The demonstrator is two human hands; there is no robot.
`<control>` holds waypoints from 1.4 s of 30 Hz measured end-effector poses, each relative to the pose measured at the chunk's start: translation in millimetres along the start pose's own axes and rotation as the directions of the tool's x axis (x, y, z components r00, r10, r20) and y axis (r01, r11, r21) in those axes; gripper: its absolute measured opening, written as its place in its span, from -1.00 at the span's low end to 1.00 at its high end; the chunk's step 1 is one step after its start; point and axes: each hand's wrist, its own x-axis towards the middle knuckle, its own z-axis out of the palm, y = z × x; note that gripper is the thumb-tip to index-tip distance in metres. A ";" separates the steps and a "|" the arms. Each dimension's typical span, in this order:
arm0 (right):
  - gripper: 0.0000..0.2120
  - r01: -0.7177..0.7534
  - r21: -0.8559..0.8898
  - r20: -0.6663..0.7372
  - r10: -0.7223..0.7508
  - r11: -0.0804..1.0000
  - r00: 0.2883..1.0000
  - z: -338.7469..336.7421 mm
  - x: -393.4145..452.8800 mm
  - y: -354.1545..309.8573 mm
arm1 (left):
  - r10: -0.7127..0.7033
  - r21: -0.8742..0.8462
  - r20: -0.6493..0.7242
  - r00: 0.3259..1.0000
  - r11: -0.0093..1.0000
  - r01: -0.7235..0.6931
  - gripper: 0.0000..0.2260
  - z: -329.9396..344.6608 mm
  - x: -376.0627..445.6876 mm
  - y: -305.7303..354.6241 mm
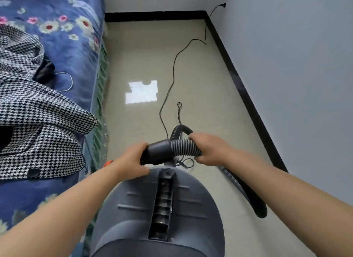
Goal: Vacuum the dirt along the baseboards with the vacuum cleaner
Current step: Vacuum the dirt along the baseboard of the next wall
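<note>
Along the left edge runs a bed under a blue flowered bedspread (pixel 63 52), and a black-and-white houndstooth garment (pixel 34 122) lies spread over it, reaching almost to the bed's side. Just right of the bed, low in the view, the grey body of the vacuum cleaner (pixel 158 209) stands on the beige floor (pixel 200 80), with a dark ribbed slot running down the middle of its top. Above its front end the left hand (pixel 131 162) curls its fingers around the smooth black cuff (pixel 158 151) at the end of the hose. The right hand (pixel 208 148) wraps tightly around the ribbed hose (pixel 186 146) just beside that cuff, so both hands grip the same short stretch. From the right hand the hose arcs up in a loop, then trails along the floor to the right, ending in a dark tube near the right forearm. A thin power cord (pixel 172 69) snakes from the vacuum across the floor to a wall plug (pixel 223 5) in the far corner. The black baseboard (pixel 240 84) lines the foot of the back wall and of the grey right wall, well apart from the hose end.
</note>
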 end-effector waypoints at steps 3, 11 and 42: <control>-0.66 0.018 0.009 0.017 -0.018 1.000 1.000 5.2 39.1 -22.0 | -0.002 -0.142 -0.079 0.997 0.990 -0.009 -0.45 -3.4 20.5 -1.7; -0.54 -0.257 0.303 0.335 0.150 0.918 0.930 47.3 40.3 2.5 | -0.086 -0.264 0.064 0.994 0.959 0.100 -0.54 6.6 40.3 -83.8; -0.10 -0.513 0.211 0.430 0.392 0.832 0.813 100.3 78.5 -17.1 | -0.284 0.427 0.362 0.888 0.897 0.114 -0.25 45.0 94.7 -40.2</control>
